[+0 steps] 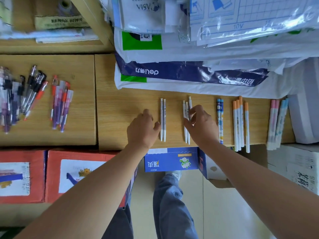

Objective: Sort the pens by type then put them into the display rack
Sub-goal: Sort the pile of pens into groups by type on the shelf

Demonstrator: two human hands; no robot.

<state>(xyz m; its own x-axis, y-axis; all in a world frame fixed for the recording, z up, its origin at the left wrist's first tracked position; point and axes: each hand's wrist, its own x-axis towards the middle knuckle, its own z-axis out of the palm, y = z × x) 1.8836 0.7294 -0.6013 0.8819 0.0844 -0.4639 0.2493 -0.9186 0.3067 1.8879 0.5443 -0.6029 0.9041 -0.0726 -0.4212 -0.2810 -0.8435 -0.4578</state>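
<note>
Sorted groups of pens lie on a wooden table (124,100). Two white pens (163,116) lie side by side; my left hand (142,129) rests just left of them, thumb touching the nearer one, fingers curled. Three white pens (186,114) lie to the right; my right hand (201,125) pinches one of them between thumb and fingers. Further right are blue patterned pens (220,116), several orange-capped white pens (240,125) and pink and blue pastel pens (277,123). No display rack is visible.
On a lower wooden surface at left lie black and purple gel pens (20,99) and red-capped pens (60,102). Stacks of paper packs (189,73) crowd the table's back. Red cartons (51,175) and a blue box (170,159) stand below the table's front edge.
</note>
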